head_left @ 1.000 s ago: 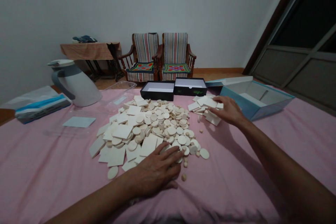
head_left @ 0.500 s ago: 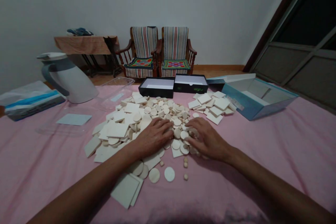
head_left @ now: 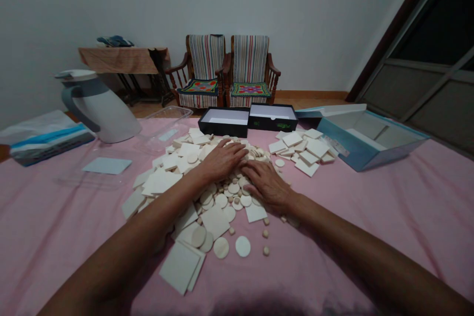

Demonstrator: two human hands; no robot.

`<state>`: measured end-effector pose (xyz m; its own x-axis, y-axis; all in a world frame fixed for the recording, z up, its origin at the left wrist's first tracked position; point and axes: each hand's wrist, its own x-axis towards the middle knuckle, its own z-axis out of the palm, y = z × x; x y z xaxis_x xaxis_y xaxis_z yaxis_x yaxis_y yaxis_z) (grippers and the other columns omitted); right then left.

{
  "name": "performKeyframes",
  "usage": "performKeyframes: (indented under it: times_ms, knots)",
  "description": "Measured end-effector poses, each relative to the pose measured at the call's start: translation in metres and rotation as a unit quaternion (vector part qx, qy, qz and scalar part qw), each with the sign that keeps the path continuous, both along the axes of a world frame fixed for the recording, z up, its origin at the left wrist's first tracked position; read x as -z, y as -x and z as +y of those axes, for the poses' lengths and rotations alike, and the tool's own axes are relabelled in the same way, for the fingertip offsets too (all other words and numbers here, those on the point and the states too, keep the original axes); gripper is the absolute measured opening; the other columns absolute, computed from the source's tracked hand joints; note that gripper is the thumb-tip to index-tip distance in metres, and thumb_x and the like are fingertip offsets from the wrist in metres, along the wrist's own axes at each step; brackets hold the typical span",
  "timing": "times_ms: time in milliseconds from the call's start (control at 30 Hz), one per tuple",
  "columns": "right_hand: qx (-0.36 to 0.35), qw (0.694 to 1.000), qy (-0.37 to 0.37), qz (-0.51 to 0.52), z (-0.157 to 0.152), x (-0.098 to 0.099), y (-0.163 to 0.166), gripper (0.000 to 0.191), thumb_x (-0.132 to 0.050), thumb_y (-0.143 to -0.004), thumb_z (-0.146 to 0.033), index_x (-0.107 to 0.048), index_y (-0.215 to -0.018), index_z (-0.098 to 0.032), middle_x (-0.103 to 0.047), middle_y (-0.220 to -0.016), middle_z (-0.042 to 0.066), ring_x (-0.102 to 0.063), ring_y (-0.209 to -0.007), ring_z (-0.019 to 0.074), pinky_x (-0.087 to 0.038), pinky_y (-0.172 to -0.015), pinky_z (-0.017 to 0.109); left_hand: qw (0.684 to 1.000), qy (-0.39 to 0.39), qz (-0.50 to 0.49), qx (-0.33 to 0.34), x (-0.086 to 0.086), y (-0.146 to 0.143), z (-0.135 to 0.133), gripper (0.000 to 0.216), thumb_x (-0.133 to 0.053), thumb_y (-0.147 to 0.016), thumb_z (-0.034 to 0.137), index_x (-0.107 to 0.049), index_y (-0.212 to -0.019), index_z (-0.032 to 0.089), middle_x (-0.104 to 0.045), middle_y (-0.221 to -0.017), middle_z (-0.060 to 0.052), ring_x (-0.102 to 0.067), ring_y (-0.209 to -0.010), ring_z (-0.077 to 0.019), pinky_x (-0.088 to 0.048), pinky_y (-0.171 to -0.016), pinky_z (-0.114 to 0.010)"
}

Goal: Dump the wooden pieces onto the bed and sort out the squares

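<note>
A heap of pale wooden pieces (head_left: 185, 177), squares and round discs, lies on the pink cloth (head_left: 66, 227). My left hand (head_left: 222, 159) rests palm down on the far middle of the heap, fingers stretched over the discs. My right hand (head_left: 264, 185) lies flat just beside it on the heap's right side, fingers pointing left toward the left hand. Neither hand grips a piece that I can see. A separate small pile of square pieces (head_left: 305, 150) sits to the right. Loose discs (head_left: 242, 246) and a big square (head_left: 180, 266) lie near me.
Two open black boxes (head_left: 225, 122) (head_left: 273, 117) stand behind the heap. An open blue box (head_left: 370, 140) is at the right, a white jug (head_left: 99, 111) and a clear plastic tray (head_left: 166, 131) at the left. A blue-white packet (head_left: 44, 140) lies far left. Two striped chairs (head_left: 229, 71) stand behind.
My right hand left the small pile of squares and came onto the main heap. Both hands then slid farther up the heap, spreading pieces toward me.
</note>
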<state>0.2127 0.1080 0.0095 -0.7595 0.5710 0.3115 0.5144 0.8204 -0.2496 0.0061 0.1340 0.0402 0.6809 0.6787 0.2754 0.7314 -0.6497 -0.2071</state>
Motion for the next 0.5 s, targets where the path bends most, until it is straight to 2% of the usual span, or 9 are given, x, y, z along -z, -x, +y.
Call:
performKeyframes:
  times_ms: [133,200,267,333,367,433,500]
  knots:
    - [0.021,0.999,-0.002,0.036,-0.004,-0.012,-0.003,0.038,-0.053,-0.09,-0.03,-0.051,-0.125,-0.016,-0.049,-0.131,0.016,-0.041,-0.122,0.0272,-0.034,-0.099,0.046,0.997,-0.029,-0.07,-0.005,-0.011,0.007,-0.006,0.032,-0.042,-0.098,0.03,-0.054,-0.123,0.013,-0.057,-0.132,-0.013,-0.05,-0.124,-0.0246,-0.027,-0.109,-0.046]
    - [0.032,0.998,0.031,0.042,-0.018,-0.022,-0.012,0.022,-0.054,-0.088,-0.025,-0.06,-0.108,-0.016,-0.057,-0.113,0.013,-0.048,-0.108,0.025,-0.039,-0.091,0.041,0.991,-0.039,-0.129,-0.01,-0.019,0.015,-0.024,0.031,-0.042,-0.098,0.029,-0.054,-0.123,0.015,-0.059,-0.13,-0.011,-0.05,-0.123,-0.0226,-0.027,-0.11,-0.045]
    - [0.023,0.996,0.081,0.023,-0.035,-0.031,-0.021,0.01,-0.055,-0.087,-0.022,-0.062,-0.091,-0.017,-0.059,-0.095,0.008,-0.051,-0.093,0.0216,-0.041,-0.081,0.036,0.983,-0.025,-0.182,-0.008,-0.027,0.024,-0.049,0.027,-0.045,-0.096,0.029,-0.056,-0.118,0.016,-0.061,-0.123,-0.011,-0.052,-0.119,-0.022,-0.033,-0.105,-0.043]
    - [0.006,0.993,0.115,-0.015,-0.051,-0.036,-0.027,0.006,-0.057,-0.084,-0.021,-0.062,-0.086,-0.018,-0.059,-0.089,0.006,-0.05,-0.088,0.0202,-0.04,-0.077,0.034,0.979,0.027,-0.199,0.015,-0.032,0.032,-0.078,0.019,-0.049,-0.094,0.03,-0.06,-0.101,0.017,-0.065,-0.107,-0.009,-0.056,-0.105,-0.021,-0.041,-0.094,-0.037]
    - [0.004,0.992,0.121,-0.036,-0.056,-0.037,-0.029,0.006,-0.059,-0.083,-0.021,-0.063,-0.086,-0.018,-0.059,-0.091,0.006,-0.05,-0.088,0.0202,-0.039,-0.077,0.034,0.98,0.076,-0.182,0.026,-0.034,0.035,-0.092,0.017,-0.052,-0.093,0.033,-0.061,-0.092,0.018,-0.065,-0.099,-0.007,-0.057,-0.097,-0.0203,-0.043,-0.087,-0.035]
    - [0.012,0.99,0.119,-0.074,-0.063,-0.036,-0.028,0.009,-0.062,-0.08,-0.022,-0.062,-0.088,-0.018,-0.058,-0.097,0.007,-0.049,-0.091,0.0212,-0.038,-0.079,0.035,0.975,0.178,-0.122,0.052,-0.036,0.038,-0.118,0.025,-0.059,-0.087,0.044,-0.061,-0.088,0.019,-0.062,-0.09,-0.006,-0.055,-0.085,-0.0197,-0.043,-0.077,-0.033]
    - [0.019,0.989,0.106,-0.1,-0.064,-0.033,-0.025,0.015,-0.064,-0.078,-0.023,-0.062,-0.092,-0.017,-0.057,-0.102,0.008,-0.048,-0.094,0.0226,-0.038,-0.081,0.036,0.966,0.241,-0.078,0.043,-0.036,0.039,-0.141,0.034,-0.064,-0.08,0.053,-0.06,-0.084,0.019,-0.06,-0.086,-0.005,-0.053,-0.08,-0.0199,-0.041,-0.074,-0.033]
